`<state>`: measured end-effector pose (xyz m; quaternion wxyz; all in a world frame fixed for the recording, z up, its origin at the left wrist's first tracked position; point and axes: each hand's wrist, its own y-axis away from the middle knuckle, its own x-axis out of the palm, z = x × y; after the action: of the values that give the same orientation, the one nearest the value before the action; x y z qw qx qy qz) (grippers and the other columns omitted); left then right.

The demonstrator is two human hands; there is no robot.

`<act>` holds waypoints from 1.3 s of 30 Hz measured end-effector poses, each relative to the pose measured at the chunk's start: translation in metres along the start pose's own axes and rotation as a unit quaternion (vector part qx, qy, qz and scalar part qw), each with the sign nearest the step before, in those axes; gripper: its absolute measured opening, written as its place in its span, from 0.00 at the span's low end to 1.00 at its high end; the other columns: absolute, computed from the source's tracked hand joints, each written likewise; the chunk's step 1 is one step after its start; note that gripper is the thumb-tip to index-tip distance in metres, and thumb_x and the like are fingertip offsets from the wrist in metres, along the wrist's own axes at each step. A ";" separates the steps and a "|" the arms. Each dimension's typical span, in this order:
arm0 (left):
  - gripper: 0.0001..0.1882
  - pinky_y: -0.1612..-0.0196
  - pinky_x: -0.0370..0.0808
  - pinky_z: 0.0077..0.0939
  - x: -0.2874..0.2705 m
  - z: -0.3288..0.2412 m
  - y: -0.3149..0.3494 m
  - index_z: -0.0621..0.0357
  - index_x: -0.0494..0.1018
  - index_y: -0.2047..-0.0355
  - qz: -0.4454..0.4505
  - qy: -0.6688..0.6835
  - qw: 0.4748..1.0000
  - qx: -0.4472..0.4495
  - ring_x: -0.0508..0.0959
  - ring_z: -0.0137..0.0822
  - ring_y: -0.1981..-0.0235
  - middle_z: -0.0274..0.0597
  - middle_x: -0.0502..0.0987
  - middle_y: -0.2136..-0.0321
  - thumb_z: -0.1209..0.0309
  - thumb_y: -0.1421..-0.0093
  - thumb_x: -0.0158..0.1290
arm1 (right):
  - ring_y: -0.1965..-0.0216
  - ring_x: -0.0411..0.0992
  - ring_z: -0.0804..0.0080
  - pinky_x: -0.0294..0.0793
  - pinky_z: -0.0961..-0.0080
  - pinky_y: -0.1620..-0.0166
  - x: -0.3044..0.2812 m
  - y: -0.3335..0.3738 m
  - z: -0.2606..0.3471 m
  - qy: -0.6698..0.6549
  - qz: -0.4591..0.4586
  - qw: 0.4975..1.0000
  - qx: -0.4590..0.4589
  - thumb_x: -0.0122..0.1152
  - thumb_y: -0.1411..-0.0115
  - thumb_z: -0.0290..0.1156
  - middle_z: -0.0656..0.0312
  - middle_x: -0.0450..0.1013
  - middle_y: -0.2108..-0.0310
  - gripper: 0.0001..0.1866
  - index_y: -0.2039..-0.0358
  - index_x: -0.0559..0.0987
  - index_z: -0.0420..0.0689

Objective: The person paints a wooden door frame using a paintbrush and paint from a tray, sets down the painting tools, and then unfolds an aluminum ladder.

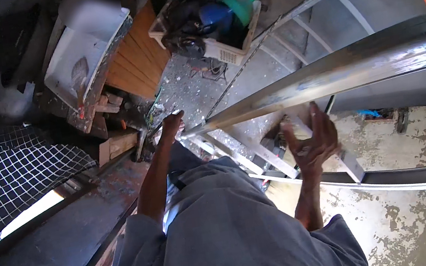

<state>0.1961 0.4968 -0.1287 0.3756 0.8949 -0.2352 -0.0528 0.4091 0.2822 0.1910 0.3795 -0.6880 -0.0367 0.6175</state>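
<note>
A long wooden beam [321, 74] runs from beside my left hand to the right edge, across a metal ladder [355, 13]. My left hand [172, 124] is closed near the beam's narrow-looking end, and whatever its fingers hold is hidden. Just below the beam, my right hand [312, 142] is raised over the ladder's rungs with its fingers spread. Nothing shows in that palm, and I see a small gap between the fingertips and the beam. The ladder has pale rails and rungs, with orange strips at its right part.
Beyond my left hand stands a cream plastic crate [225, 53] with dark items and a green funnel [242, 8]. A white basin [61, 73] holding a trowel-like tool lies at upper left, beside wooden boards [137, 56]. White mesh [19, 175] hangs at left. The floor is speckled with debris.
</note>
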 end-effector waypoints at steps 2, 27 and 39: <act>0.11 0.85 0.62 0.16 0.018 -0.014 0.007 0.56 0.64 0.85 -0.034 0.007 0.999 0.029 0.63 0.24 0.89 0.31 0.63 0.88 0.65 0.51 0.48 | 0.76 0.68 0.60 0.66 0.70 0.73 0.002 0.001 0.001 0.033 -0.016 0.999 0.003 0.54 0.56 0.55 0.56 0.70 0.75 0.31 0.64 0.71 0.37; 0.14 0.84 0.57 0.20 0.312 -0.258 -0.198 0.56 0.62 0.92 0.370 0.012 0.908 0.195 0.62 0.23 0.88 0.31 0.62 0.92 0.67 0.54 0.47 | 0.70 0.64 0.66 0.61 0.67 0.61 0.040 0.058 0.008 0.001 -0.064 0.938 0.342 0.42 0.50 0.56 0.54 0.65 0.65 0.31 0.58 0.64 0.39; 0.21 0.81 0.63 0.35 0.449 -0.222 -0.358 0.64 0.67 0.81 0.310 -0.139 0.911 0.233 0.68 0.38 0.85 0.45 0.68 0.87 0.54 0.49 0.44 | 0.71 0.63 0.68 0.63 0.67 0.60 0.017 0.072 0.010 0.132 0.004 0.941 0.311 0.43 0.50 0.57 0.56 0.68 0.73 0.32 0.57 0.64 0.39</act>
<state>0.7892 0.6512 -0.1827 0.1172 0.8226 -0.5564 -0.0013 0.3741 0.2447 0.1361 0.5736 -0.6111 0.2103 0.5033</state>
